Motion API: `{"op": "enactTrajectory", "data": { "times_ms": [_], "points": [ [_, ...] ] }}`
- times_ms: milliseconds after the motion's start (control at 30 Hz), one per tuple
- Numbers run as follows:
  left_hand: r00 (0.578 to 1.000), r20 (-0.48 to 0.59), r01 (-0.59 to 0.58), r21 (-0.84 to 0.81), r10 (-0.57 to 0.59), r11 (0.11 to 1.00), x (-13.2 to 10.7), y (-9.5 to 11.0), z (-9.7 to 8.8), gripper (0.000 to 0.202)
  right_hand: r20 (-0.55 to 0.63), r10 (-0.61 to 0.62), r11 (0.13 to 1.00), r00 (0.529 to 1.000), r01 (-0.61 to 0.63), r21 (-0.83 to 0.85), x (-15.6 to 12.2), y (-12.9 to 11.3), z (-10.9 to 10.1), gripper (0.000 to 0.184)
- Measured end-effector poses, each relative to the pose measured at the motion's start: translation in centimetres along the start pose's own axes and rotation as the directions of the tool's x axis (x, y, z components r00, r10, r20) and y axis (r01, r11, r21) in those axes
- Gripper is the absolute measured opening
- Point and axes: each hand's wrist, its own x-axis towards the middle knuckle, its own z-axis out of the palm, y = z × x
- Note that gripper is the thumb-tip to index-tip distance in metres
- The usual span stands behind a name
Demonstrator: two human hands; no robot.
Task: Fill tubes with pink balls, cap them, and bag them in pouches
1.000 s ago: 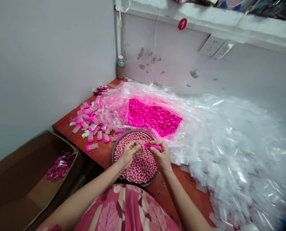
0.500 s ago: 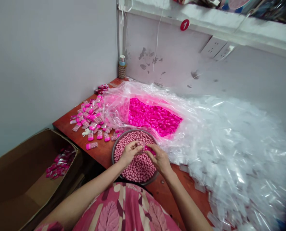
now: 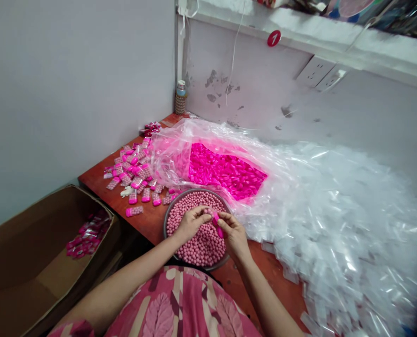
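Over a round bowl [image 3: 165, 229] of pink beads [image 3: 197, 248], my two hands meet. My left hand [image 3: 191, 223] is closed on a small clear container [image 3: 208, 212] with pink beads in it, mostly covered by the fingers. A bright pink cap [image 3: 216, 219] is pinched in my right hand [image 3: 232, 231], at the container's right end. Another pink piece shows below it, by the right fingers. Whether the cap is seated on the container, I cannot tell. Just behind the bowl lies an open plastic bag [image 3: 173, 145] full of loose pink caps [image 3: 226, 171].
Bead-filled containers with pink caps [image 3: 134, 171] are heaped on the red table [image 3: 148, 223] at left. A large pile of clear empty containers [image 3: 349, 224] covers the right side. An open cardboard box [image 3: 47, 281] with pink packets stands lower left. A bottle [image 3: 181, 96] stands in the corner.
My right hand has turned slightly, and the pink cap at the container's end now shows more plainly. The left hand keeps its grip. The whole view has shifted a little.
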Motion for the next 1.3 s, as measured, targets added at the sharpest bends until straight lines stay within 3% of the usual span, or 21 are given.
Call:
{"op": "enactTrajectory", "data": {
  "times_ms": [100, 200, 267, 333, 367, 433, 500, 600, 733, 867, 1033, 1200, 1300],
  "points": [
    [0.999, 0.034, -0.040, 0.156, 0.035, 0.987, -0.3, 0.1, -0.1, 0.026, 0.150, 0.117, 0.989, 0.982, -0.129, 0.075, 0.3, -0.4, -0.5, 0.043],
    [0.999, 0.042, -0.041, 0.165, 0.034, 0.985, -0.5, 0.1, -0.4, 0.028, 0.328, 0.205, 0.978, 0.922, -0.182, -0.100, 0.4, -1.5, -1.3, 0.036],
    [0.999, 0.017, -0.043, 0.165, 0.041, 0.985, -0.7, 0.1, -0.6, 0.029, 0.300, 0.126, 0.980, 0.946, -0.072, -0.186, 0.3, -2.4, -1.8, 0.031],
    [0.998, 0.031, -0.064, 0.217, 0.059, 0.974, -0.8, 0.2, -0.7, 0.028, 0.231, -0.059, 0.954, 0.971, 0.123, -0.273, 0.2, -3.4, -2.0, 0.029],
    [0.996, 0.055, -0.078, 0.247, 0.066, 0.966, -0.8, 0.3, -0.7, 0.027, 0.239, -0.148, 0.915, 0.960, 0.224, -0.337, 0.2, -4.0, -2.0, 0.028],
    [0.993, 0.094, -0.099, 0.269, 0.076, 0.958, -0.9, 0.4, -0.7, 0.026, 0.366, -0.247, 0.786, 0.897, 0.407, -0.465, 0.0, -5.0, -1.7, 0.027],
    [0.991, 0.104, -0.109, 0.251, 0.085, 0.962, -0.9, 0.5, -0.6, 0.027, 0.519, -0.255, 0.639, 0.816, 0.545, -0.543, -0.2, -5.7, -1.3, 0.028],
    [0.990, 0.103, -0.122, 0.267, 0.098, 0.956, -0.8, 0.4, -0.7, 0.027, 0.606, -0.233, 0.515, 0.761, 0.625, -0.586, -0.3, -6.1, -0.7, 0.028],
    [0.990, 0.088, -0.133, 0.297, 0.112, 0.945, -0.8, 0.4, -1.0, 0.026, 0.573, -0.226, 0.562, 0.788, 0.585, -0.584, -0.2, -6.2, -0.6, 0.027],
    [0.993, 0.085, -0.106, 0.287, 0.084, 0.952, -1.0, 0.6, -1.3, 0.028, 0.468, -0.311, 0.618, 0.827, 0.550, -0.561, 0.2, -6.4, -0.8, 0.025],
    [0.977, 0.173, -0.181, 0.375, 0.122, 0.909, -1.2, 1.3, -0.9, 0.023, 0.537, -0.328, 0.548, 0.777, 0.620, -0.562, 0.7, -5.9, -0.4, 0.022],
    [0.962, 0.220, -0.249, 0.445, 0.165, 0.860, -1.2, 2.0, -1.0, 0.022, 0.539, -0.278, 0.591, 0.795, 0.584, -0.557, 1.0, -5.1, -0.3, 0.017],
    [0.964, 0.193, -0.250, 0.444, 0.181, 0.861, -1.2, 2.0, -1.2, 0.022, 0.558, -0.269, 0.561, 0.785, 0.599, -0.572, 0.8, -5.1, -0.5, 0.012]
  ]
}}
